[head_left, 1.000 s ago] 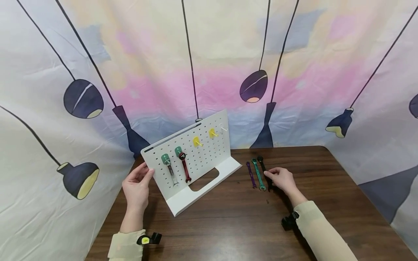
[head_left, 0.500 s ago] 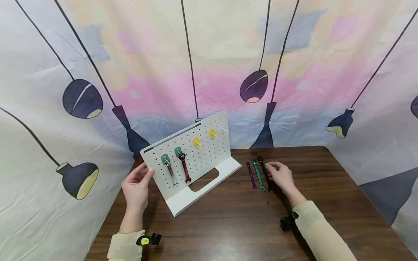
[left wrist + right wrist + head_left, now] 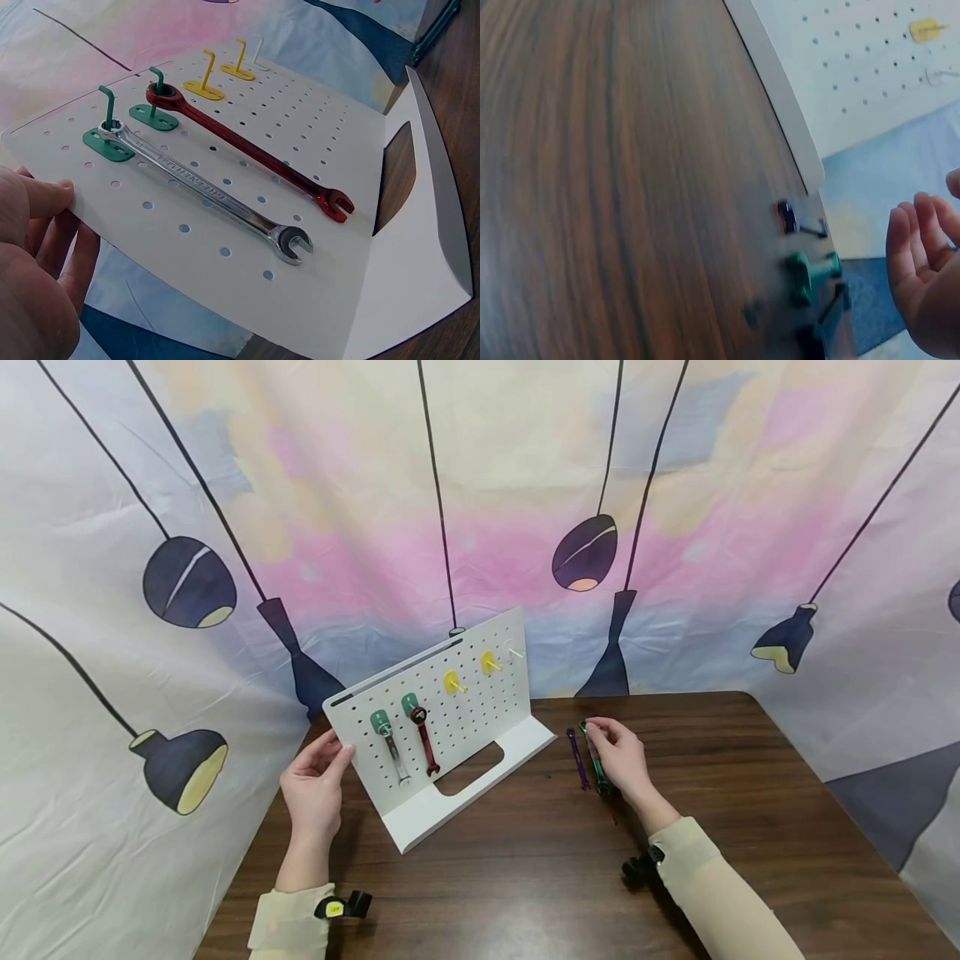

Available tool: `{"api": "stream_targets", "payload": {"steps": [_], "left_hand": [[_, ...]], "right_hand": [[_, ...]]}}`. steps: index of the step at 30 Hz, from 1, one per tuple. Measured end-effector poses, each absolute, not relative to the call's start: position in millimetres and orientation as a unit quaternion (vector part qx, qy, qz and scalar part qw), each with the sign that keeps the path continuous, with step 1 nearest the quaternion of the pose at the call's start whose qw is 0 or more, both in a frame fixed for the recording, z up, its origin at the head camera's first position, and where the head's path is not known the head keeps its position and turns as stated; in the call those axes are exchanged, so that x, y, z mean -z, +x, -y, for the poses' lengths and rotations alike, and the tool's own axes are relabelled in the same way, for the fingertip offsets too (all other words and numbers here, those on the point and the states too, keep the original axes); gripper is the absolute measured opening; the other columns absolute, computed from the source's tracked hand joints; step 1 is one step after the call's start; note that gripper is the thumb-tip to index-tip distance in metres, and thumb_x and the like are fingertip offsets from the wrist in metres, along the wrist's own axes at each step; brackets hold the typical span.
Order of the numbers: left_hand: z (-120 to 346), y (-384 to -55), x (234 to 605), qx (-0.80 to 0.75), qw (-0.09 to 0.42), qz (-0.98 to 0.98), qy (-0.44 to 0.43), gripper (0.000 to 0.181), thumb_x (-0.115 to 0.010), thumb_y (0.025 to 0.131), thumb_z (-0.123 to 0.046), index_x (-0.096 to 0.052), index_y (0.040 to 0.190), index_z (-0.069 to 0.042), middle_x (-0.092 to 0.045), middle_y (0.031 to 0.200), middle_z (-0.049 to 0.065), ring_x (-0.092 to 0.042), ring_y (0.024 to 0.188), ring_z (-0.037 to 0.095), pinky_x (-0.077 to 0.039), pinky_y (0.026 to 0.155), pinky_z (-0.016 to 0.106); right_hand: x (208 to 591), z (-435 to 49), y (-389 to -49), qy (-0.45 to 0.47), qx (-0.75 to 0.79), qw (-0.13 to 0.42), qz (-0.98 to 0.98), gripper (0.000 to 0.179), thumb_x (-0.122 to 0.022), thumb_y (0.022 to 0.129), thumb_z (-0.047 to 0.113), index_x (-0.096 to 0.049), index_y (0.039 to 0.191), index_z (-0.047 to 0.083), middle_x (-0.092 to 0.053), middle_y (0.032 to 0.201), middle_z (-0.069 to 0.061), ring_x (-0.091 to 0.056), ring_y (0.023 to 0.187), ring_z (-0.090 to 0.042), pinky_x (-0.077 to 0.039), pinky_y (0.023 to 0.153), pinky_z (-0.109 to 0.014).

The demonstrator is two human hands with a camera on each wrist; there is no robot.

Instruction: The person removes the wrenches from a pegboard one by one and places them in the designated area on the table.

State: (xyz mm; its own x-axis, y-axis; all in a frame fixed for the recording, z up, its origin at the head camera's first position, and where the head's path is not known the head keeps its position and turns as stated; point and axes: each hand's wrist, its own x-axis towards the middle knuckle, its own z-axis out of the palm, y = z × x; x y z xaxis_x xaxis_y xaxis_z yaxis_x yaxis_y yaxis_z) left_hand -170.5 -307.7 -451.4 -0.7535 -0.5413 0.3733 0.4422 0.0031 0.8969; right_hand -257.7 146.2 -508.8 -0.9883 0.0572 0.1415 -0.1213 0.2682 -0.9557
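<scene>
Chrome wrench (image 3: 196,182) and red wrench (image 3: 247,152) hang on the pegboard (image 3: 480,714), edge pinched by left hand (image 3: 315,781); purple wrench (image 3: 577,760), green wrench (image 3: 801,279) and black wrench (image 3: 812,343) remain on the tabletop (image 3: 510,868) by the relaxed right hand (image 3: 622,760), apparently gripping nothing.

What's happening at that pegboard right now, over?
Left hand pinches pegboard edge. Right hand over green wrench, no grip visible. Purple wrench lies close beside it; nothing visibly blocking.
</scene>
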Motion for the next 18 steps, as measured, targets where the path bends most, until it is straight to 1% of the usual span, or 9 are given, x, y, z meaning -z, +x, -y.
{"api": "stream_targets", "payload": {"steps": [3, 8, 10, 12, 16, 18], "left_hand": [[308, -171, 451, 0.7, 0.35, 0.621, 0.043, 0.034, -0.08, 0.089, 0.013, -0.077, 0.123, 0.006, -0.075, 0.089, -0.002, -0.068, 0.083, 0.011, -0.059, 0.076, 0.018], [308, -172, 452, 0.697, 0.347, 0.626, 0.045, 0.034, -0.08, 0.09, 0.012, -0.076, 0.124, 0.006, -0.075, 0.09, -0.003, -0.068, 0.084, 0.012, -0.059, 0.076, 0.018], [308, -172, 452, 0.697, 0.346, 0.626, 0.045, 0.035, -0.08, 0.09, 0.011, -0.076, 0.124, 0.005, -0.075, 0.09, -0.002, -0.067, 0.084, 0.012, -0.059, 0.077, 0.018], [309, -172, 452, 0.696, 0.345, 0.628, 0.048, 0.035, -0.08, 0.09, 0.011, -0.076, 0.125, 0.005, -0.075, 0.091, -0.002, -0.067, 0.085, 0.013, -0.059, 0.077, 0.018], [309, -171, 453, 0.696, 0.344, 0.627, 0.053, 0.036, -0.08, 0.09, 0.011, -0.076, 0.125, 0.005, -0.075, 0.091, -0.002, -0.066, 0.085, 0.013, -0.059, 0.077, 0.018], [309, -171, 453, 0.696, 0.345, 0.627, 0.052, 0.036, -0.08, 0.09, 0.011, -0.076, 0.125, 0.005, -0.075, 0.091, -0.002, -0.066, 0.085, 0.013, -0.059, 0.076, 0.017]], "right_hand": [[508, -137, -259, 0.032, -0.618, 0.082, 0.781, 0.042, -0.061, 0.111, 0.037, -0.069, 0.134, 0.003, -0.07, 0.111, -0.027, -0.069, 0.098, -0.041, -0.062, 0.082, -0.043], [508, -125, -261, 0.041, -0.647, 0.09, 0.756, 0.038, -0.061, 0.112, 0.032, -0.07, 0.133, 0.002, -0.072, 0.114, -0.025, -0.071, 0.097, -0.029, -0.062, 0.079, -0.029], [507, -120, -261, 0.046, -0.659, 0.087, 0.745, 0.036, -0.061, 0.112, 0.031, -0.07, 0.133, 0.003, -0.071, 0.115, -0.026, -0.071, 0.096, -0.026, -0.06, 0.078, -0.026], [507, -115, -261, 0.052, -0.672, 0.08, 0.734, 0.037, -0.061, 0.112, 0.03, -0.07, 0.133, 0.002, -0.07, 0.117, -0.028, -0.072, 0.099, -0.028, -0.06, 0.078, -0.025], [507, -104, -262, 0.057, -0.702, 0.061, 0.707, 0.041, -0.06, 0.113, 0.029, -0.066, 0.136, -0.003, -0.067, 0.119, -0.032, -0.071, 0.105, -0.04, -0.061, 0.081, -0.026], [507, -98, -262, 0.061, -0.712, 0.049, 0.697, 0.043, -0.058, 0.113, 0.03, -0.065, 0.138, -0.004, -0.066, 0.122, -0.034, -0.07, 0.108, -0.043, -0.061, 0.084, -0.028]]}}
